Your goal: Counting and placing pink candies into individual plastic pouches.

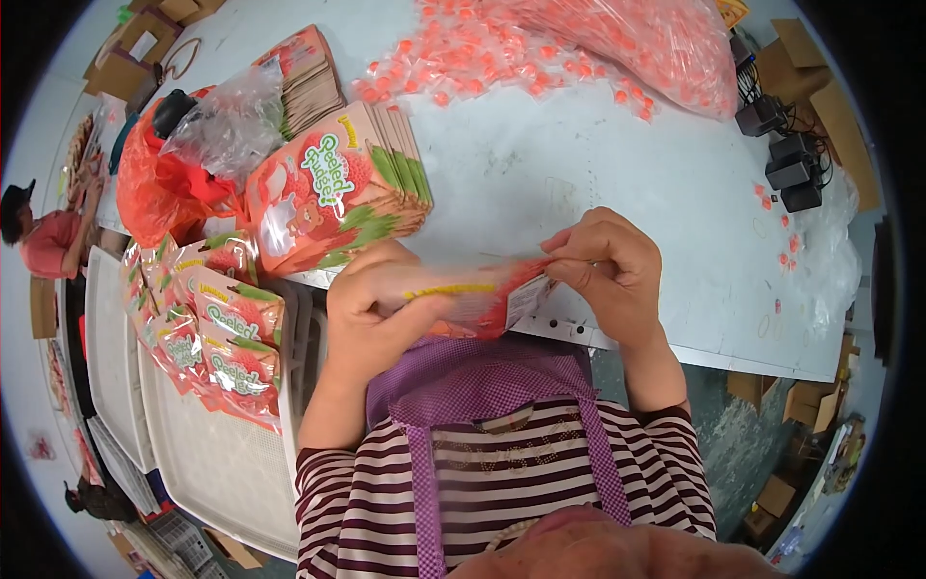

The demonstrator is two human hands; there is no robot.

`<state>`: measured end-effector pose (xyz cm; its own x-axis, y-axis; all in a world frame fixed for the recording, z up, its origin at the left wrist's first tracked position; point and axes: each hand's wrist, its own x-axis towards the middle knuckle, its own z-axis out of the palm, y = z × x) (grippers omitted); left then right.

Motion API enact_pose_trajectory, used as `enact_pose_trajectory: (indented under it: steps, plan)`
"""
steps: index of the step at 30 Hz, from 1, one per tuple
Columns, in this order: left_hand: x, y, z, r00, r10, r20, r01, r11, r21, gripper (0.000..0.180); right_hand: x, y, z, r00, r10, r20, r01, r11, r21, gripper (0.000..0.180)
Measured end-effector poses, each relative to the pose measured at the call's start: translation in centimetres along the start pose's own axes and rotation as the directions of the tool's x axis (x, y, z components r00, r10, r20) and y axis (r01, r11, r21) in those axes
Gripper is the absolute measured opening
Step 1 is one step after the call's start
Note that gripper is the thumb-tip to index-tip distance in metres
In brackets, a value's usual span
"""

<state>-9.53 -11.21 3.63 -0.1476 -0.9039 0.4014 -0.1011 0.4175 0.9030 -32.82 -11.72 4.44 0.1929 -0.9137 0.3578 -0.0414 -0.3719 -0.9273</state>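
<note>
My left hand (371,299) and my right hand (608,265) both grip one flat printed pouch (482,299), red and green with a yellow stripe, held edge-on just above the table's front edge. The left hand clamps its left end, the right hand pinches its right end by the white back panel. A stack of the same empty pouches (333,188) lies on the white table (579,174) just left of my left hand. Small orange wrapped candies (463,68) are heaped at the far side of the table.
Filled pouches (222,338) lie in a white tray (222,454) at lower left. A crumpled clear bag (227,121) and an orange bag (154,188) sit at the table's left. A large clear bag of candies (666,43) lies far right. Black devices (786,159) stand at right. Another person (43,236) works at far left.
</note>
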Motion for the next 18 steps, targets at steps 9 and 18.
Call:
enact_pose_trajectory:
  steps: [9,18]
  plan:
    - [0.3,0.9,-0.5,0.997,-0.059,0.04,0.054,0.992,0.113,0.023,-0.4,0.6,0.1,0.987,-0.16,-0.003,0.158,0.977,-0.142,0.016]
    - [0.1,2.3,-0.3,0.951,0.294,0.099,-0.31,0.92,0.241,0.027,1.1,-4.3,0.1,0.946,-0.321,0.045,0.281,0.746,-0.604,0.04]
